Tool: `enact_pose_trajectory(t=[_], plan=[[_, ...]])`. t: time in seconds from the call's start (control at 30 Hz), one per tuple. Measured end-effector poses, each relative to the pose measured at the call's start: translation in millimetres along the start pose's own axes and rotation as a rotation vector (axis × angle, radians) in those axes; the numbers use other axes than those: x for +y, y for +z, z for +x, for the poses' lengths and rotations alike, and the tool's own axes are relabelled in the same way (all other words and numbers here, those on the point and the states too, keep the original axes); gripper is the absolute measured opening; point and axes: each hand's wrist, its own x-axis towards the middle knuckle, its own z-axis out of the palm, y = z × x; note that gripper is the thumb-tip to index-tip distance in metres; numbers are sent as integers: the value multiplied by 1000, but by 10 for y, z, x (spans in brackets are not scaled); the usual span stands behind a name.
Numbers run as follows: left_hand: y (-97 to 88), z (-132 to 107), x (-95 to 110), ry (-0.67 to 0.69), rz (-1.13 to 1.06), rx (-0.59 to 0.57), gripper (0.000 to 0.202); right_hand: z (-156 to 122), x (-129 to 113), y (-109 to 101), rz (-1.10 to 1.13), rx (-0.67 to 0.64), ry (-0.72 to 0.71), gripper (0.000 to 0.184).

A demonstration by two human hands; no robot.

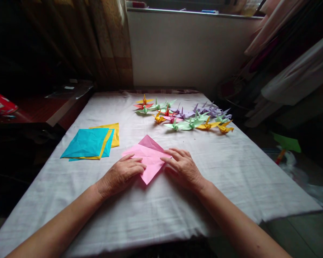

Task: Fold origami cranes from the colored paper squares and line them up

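Observation:
A pink paper, partly folded, lies on the white cloth of the table in front of me. My left hand rests palm down on its left edge with the fingers stretched flat. On the paper's right corner my right hand lies the same way, fingers spread and pressing down. Neither hand grips anything.
A stack of teal and yellow paper squares lies to the left. Several folded paper cranes in many colours sit at the far side. Dark furniture stands left of the table, hanging fabric to the right, a wall and window sill behind.

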Motion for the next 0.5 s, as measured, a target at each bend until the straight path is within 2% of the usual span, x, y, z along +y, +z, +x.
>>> enact_pose_trajectory(t=[0.1,0.23,0.37,0.43,0.5], plan=[[-34,-66,-128,-30,53,-43,30,61,78,38,12,9,-86,16],[-111,-139,-173,-142,155,-42,28,108,-55,27,56,-38,-157,16],[-193,-188,67,-130,106,1,28,111,-221,-1,-15,-10,-123,12],[-190,-200,211,-158,72,-10,24,112,-271,5,-51,1,-104,11],[-151,-208,301,-184,135,2,20,114,-298,15,-71,-8,-96,11]])
